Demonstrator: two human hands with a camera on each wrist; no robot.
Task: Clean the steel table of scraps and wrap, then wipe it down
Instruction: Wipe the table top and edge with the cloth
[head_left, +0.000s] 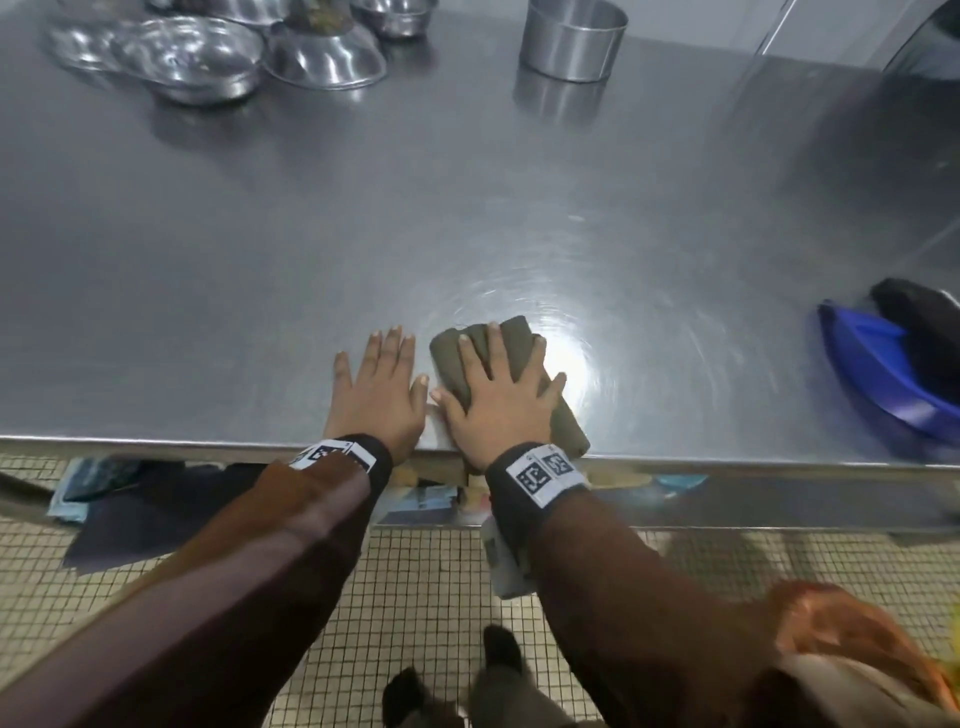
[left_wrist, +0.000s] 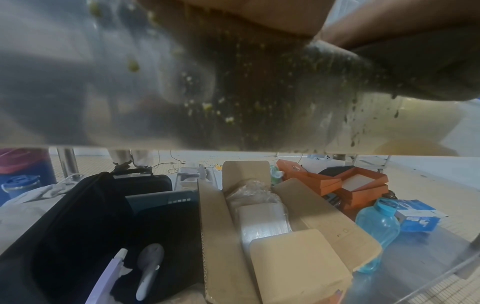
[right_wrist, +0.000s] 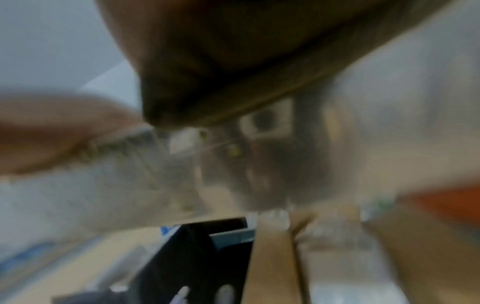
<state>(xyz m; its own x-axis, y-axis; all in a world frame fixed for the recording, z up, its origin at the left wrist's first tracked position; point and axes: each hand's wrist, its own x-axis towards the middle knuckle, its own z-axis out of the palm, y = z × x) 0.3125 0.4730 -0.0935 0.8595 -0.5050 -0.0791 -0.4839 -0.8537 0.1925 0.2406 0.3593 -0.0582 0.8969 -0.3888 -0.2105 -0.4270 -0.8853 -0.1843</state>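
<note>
From your left wrist you see the steel table's front edge (left_wrist: 109, 98) flecked with yellow-green scraps (left_wrist: 133, 66), the cloth (left_wrist: 363, 67) hanging over it, and below it an open cardboard box (left_wrist: 298, 242), a black case (left_wrist: 85, 222) and a blue bottle (left_wrist: 376, 228).

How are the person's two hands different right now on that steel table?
The right hand lies flat on a folded olive cloth, pressing it; the left hand rests flat on the bare steel table. The right hand's fingers spread wider than the left hand's. Both are open, near the front edge, wearing marker wristbands.
</note>
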